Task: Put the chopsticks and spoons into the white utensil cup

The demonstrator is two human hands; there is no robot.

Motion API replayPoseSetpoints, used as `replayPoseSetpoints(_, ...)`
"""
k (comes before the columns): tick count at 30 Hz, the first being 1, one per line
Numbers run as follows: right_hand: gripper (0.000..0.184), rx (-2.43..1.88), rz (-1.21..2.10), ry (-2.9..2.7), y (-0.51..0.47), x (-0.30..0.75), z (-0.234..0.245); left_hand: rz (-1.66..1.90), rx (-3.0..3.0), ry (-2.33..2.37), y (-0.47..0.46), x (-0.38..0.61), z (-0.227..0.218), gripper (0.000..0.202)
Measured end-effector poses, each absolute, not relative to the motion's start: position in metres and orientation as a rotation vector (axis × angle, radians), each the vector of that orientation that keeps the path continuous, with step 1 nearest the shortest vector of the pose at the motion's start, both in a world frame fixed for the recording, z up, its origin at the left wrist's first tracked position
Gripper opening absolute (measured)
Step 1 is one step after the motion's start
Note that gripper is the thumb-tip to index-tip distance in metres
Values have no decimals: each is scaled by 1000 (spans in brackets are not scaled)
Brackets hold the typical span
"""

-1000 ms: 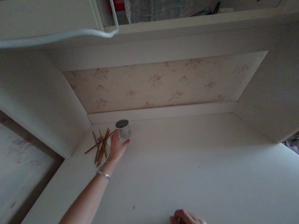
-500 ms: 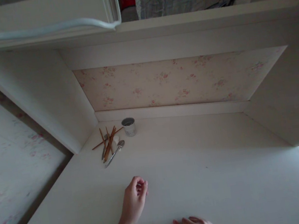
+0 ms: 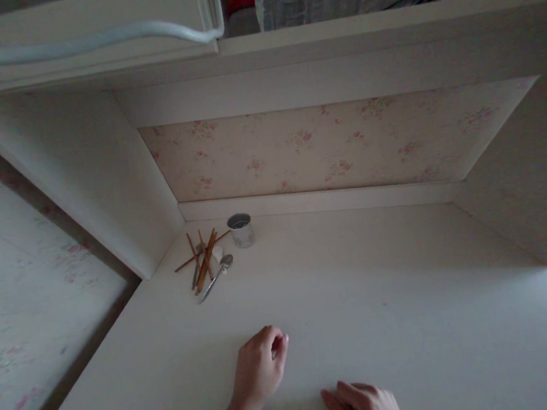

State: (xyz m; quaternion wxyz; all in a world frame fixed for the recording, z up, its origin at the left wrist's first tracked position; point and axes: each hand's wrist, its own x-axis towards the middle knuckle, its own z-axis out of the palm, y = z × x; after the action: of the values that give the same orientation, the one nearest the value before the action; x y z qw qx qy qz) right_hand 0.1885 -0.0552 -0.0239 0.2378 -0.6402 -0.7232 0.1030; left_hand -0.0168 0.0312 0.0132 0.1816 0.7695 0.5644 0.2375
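- My left hand (image 3: 261,368) rests on the desk (image 3: 416,294), curled into a loose fist, empty.
- My right hand (image 3: 368,409) lies flat at the near edge, holding nothing.
- The cup (image 3: 240,229), chopsticks (image 3: 204,258) and spoon (image 3: 216,276) sit well away, in the far left corner.

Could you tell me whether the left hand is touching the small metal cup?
No, the left hand rests on the near part of the desk, far from the cup.

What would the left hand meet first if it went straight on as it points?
Likely only bare desktop: the left hand points ahead and slightly right, passing right of the metal cup, so the back ledge under the floral panel comes first. Depth is unclear.
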Motion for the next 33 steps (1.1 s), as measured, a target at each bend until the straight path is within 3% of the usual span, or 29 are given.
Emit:
replayPoseSetpoints(5, 54, -1679, 729, -1638, -30, 204, -4, 687, 2192, 1595, 30, -15, 16, 17)
replayPoseSetpoints(8, 55, -1680, 782, -1435, -20, 211, 1, 690, 2197, 1610, 29, -14, 16, 16)
replayPoseSetpoints(20, 41, -1816, 328, -2025, -26, 195, -3, 686, 2268, 1582, 28, -15, 15, 15)
replayPoseSetpoints(33, 38, -1837, 292, -2069, -25, 196, -1, 692, 2318, 1602, 28, -14, 14, 14)
